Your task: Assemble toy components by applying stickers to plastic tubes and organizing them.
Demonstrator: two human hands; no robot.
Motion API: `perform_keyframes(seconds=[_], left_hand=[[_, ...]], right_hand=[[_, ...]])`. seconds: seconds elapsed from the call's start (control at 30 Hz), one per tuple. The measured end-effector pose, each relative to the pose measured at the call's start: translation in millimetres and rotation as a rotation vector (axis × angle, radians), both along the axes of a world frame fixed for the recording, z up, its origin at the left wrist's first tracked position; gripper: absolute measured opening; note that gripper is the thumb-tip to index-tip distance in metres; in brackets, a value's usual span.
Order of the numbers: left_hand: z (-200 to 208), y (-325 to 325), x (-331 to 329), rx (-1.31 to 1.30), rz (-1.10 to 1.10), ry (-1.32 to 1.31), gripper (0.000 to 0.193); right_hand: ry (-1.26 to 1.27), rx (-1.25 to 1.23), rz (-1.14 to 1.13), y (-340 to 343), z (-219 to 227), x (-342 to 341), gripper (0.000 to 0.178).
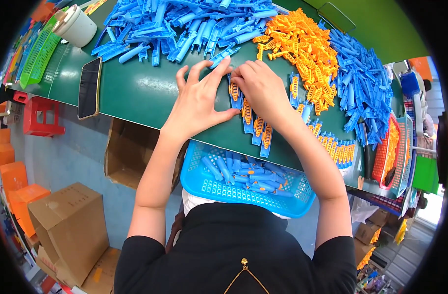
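Observation:
My left hand (197,100) hovers over the green table with thumb and fingers spread, its index fingertip beside a blue plastic half-shell (225,55). To its right, my right hand (263,90) has its fingertips pinched together over the top of a short row of parts; what they grip is hidden. That row consists of blue shells with orange ribbed inserts (266,138), lying side by side from under my right hand toward the table's near edge. A second row of blue-and-orange parts (337,151) runs beyond my right forearm.
Loose blue shells (158,24), orange inserts (302,46) and more blue pieces (356,73) are heaped along the far side. A phone (89,88) and a white lidded pot (77,27) stand left. Below the edge, a blue basket (278,208) holds blue parts beside an open carton (123,157).

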State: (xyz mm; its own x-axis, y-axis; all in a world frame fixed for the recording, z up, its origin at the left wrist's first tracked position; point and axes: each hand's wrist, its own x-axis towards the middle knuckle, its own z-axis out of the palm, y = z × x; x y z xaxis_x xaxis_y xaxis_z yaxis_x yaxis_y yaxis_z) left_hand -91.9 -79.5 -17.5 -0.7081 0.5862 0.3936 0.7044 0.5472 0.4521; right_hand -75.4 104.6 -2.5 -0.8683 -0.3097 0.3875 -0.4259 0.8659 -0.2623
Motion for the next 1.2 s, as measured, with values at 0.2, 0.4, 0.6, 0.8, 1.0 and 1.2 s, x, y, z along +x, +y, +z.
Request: perform_keyframes(seconds=[0.2, 0.4, 0.6, 0.8, 1.0, 1.2], left_hand=[[0.9, 2.1, -0.5, 0.002, -0.008, 0.004, 0.102], [-0.5, -2.0, -0.1, 0.002, -0.004, -0.013, 0.093], [16.4, -10.0, 16.2, -0.125, -0.079, 0.005, 0.077], [35.9, -13.8, 27.9, -0.062, -0.250, -0.117, 0.068], [16.7, -8.0, -30.6, -0.131, 0.029, 0.278, 0.030], [10.5, 0.7, -18.5, -0.043, -0.080, 0.119, 0.023]], right_hand=[[0.086, 0.051, -0.005, -1.4, -1.1, 3.9, 0.008], [0.109, 0.153, 0.063, -3.8, 3.7, 18.6, 0.018], [-0.150, -0.388, -0.261, 43.6, 27.5, -15.8, 0.020], [-0.033, -0.071, -0.290, 57.3, 2.3, -44.1, 0.028], [-0.295, -0.417, -0.298, 55.2, 6.3, -31.9, 0.025], [-0.216, -0.317, -0.234, 63.2, 1.4, -29.8, 0.018]])
